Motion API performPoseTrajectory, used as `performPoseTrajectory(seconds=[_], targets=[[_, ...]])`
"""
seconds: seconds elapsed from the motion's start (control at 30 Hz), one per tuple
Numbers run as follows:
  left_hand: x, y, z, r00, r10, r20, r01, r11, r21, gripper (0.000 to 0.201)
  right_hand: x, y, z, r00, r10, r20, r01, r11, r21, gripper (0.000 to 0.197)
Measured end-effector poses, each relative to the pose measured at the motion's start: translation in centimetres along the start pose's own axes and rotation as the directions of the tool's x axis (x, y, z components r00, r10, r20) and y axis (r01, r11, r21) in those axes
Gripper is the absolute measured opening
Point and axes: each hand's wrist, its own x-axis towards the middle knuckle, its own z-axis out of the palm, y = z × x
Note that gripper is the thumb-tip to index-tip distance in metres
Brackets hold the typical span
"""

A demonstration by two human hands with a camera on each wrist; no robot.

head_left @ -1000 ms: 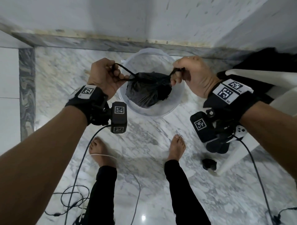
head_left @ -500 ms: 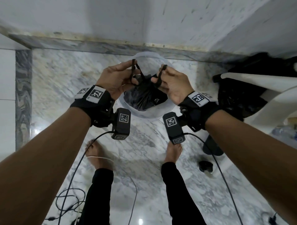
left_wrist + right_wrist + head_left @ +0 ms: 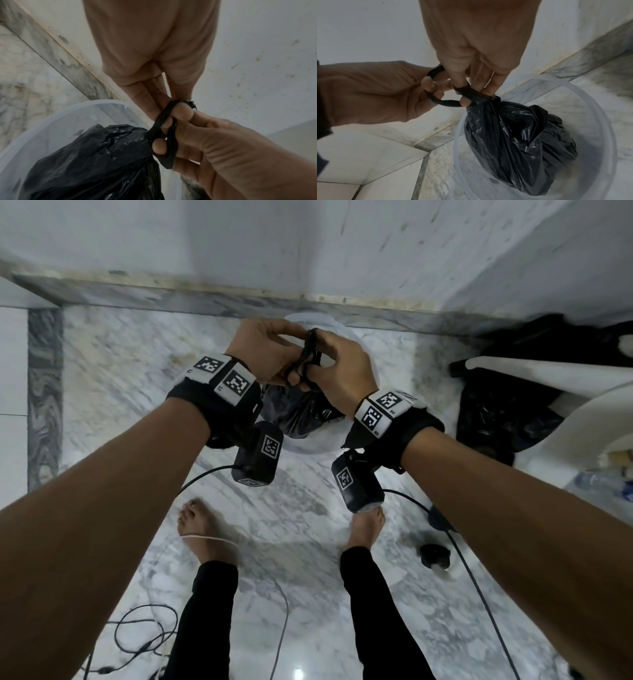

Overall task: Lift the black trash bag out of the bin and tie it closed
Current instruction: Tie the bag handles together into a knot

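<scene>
**Closing the knot on the bag ears**

The crinkled black plastic trash bag [image 3: 518,142] hangs from both hands over the translucent white round plastic bin [image 3: 606,121], its lower part apparently still inside the rim. The neck is gathered, and the two twisted black strip ears [image 3: 169,136] cross between the hands.

Procedure, as judged from this position:
1. Pass the free ear fully through the loop before pulling.
2. Draw both ears apart evenly, keeping the knot seated down against the gathered neck.
3. Keep the bag's weight on the ears so that the plastic stays taut.

Hand pose: the left hand [image 3: 263,350] is curled around a looped ear, thumb and forefinger pinching it. The right hand [image 3: 342,368] pinches the other ear just above the neck, fingers pointing downward. The hands touch at the fingertips, both wrists raised above the bin.
</scene>
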Motion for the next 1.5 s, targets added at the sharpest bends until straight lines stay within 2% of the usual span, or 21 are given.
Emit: performPoseTrajectory(seconds=[0.23, 0.37, 0.43, 0.5, 0.57, 0.63, 0.73, 0.87, 0.97, 1.07, 1.17, 1.33, 1.5], targets=[[0.3, 0.1, 0.2, 0.999, 0.025, -0.025, -0.023, 0.994, 0.109, 0.018, 0.6, 0.5, 0.4, 1.0, -0.009, 0.003, 0.01, 0.994, -0.108, 0.025], [0.7, -0.7, -0.4, 0.996, 0.036, -0.083, -0.019, 0.979, 0.202, 0.019, 1.3, 1.1, -1.1, 0.998, 0.006, -0.066, -0.016, 0.987, -0.161, 0.017], [0.7, -1.5, -1.2, 0.993, 0.051, -0.111, -0.013, 0.946, 0.325, 0.027, 1.7, 2.0, -2.1, 0.991, 0.047, -0.126, -0.067, 0.984, -0.162, 0.011], [0.7, -2.2, -2.0, 0.986, 0.065, -0.157, 0.003, 0.916, 0.401, 0.024, 2.0, 2.9, -2.9, 0.977, 0.116, -0.181, -0.14, 0.982, -0.126, 0.005], [0.7, -2.7, -2.4, 0.976, 0.084, -0.199, 0.018, 0.886, 0.463, 0.022, 2.2, 3.9, -3.6, 0.957, 0.19, -0.221, -0.213, 0.973, -0.085, 0.011], [0.4, -3.4, -2.2, 0.971, 0.112, -0.212, 0.024, 0.834, 0.551, 0.024, 1.8, 4.5, -4.1, 0.938, 0.243, -0.247, -0.274, 0.957, -0.096, 0.007], [1.2, -5.2, -1.5, 0.971, 0.102, -0.214, 0.064, 0.756, 0.651, 0.025, 1.9, 6.1, -4.4, 0.909, 0.293, -0.297, -0.369, 0.896, -0.245, 0.014], [1.2, -6.7, -2.0, 0.968, 0.102, -0.229, 0.112, 0.643, 0.758, 0.03, 2.1, 6.5, -4.8, 0.892, 0.362, -0.27, -0.451, 0.735, -0.506, 0.03], [1.2, -7.5, -2.6, 0.965, 0.102, -0.243, 0.135, 0.599, 0.789, 0.029, 2.6, 6.7, -4.6, 0.877, 0.399, -0.267, -0.478, 0.681, -0.555, 0.035], [1.3, -7.6, -2.9, 0.962, 0.09, -0.258, 0.155, 0.597, 0.787, 0.027, 3.0, 7.0, -4.8, 0.884, 0.397, -0.245, -0.458, 0.636, -0.621, 0.046], [1.6, -8.0, -3.1, 0.968, 0.078, -0.239, 0.147, 0.594, 0.791, 0.025, 3.1, 7.4, -5.1, 0.883, 0.408, -0.232, -0.449, 0.59, -0.671, 0.047], [1.8, -8.7, -3.0, 0.972, 0.051, -0.228, 0.16, 0.565, 0.809, 0.023, 3.0, 7.6, -5.4, 0.885, 0.406, -0.229, -0.436, 0.547, -0.714, 0.025], [2.0, -8.9, -3.3, 0.974, 0.051, -0.222, 0.156, 0.561, 0.813, 0.021, 3.0, 7.7, -5.3, 0.889, 0.395, -0.23, -0.43, 0.554, -0.713, 0.013]])
